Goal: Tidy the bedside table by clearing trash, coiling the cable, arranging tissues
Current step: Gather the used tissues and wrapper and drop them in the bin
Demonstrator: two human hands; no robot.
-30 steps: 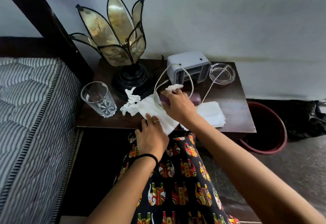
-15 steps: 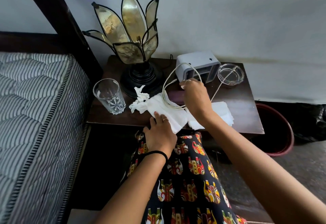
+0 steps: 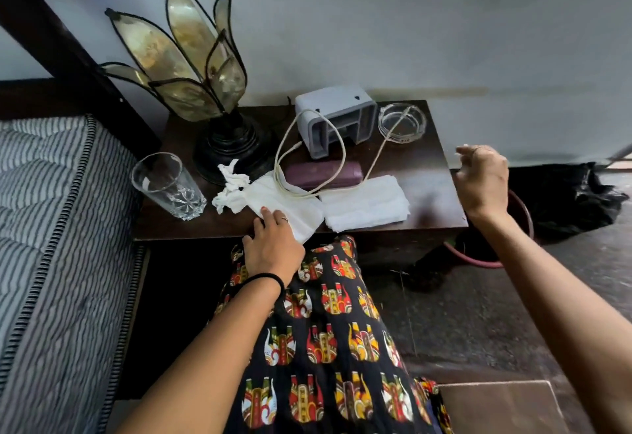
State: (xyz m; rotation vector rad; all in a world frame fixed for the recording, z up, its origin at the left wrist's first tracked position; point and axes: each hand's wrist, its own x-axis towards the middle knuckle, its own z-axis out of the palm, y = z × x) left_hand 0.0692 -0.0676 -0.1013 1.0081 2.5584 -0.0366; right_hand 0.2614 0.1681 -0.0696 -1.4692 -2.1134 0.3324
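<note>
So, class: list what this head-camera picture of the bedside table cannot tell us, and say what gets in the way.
- Inside of the red bin: hidden by the table and the right hand.
- Whether the right hand holds anything: fingers blurred and turned away.
- Where the cable ends: too thin to follow across the ashtray.
- Tissue under the left hand: near corner covered.

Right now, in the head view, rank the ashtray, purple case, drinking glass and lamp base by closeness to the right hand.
From the right hand:
1. Glass ashtray, back right corner.
2. Purple case, table centre.
3. Lamp base, back left.
4. Drinking glass, far left edge.
</note>
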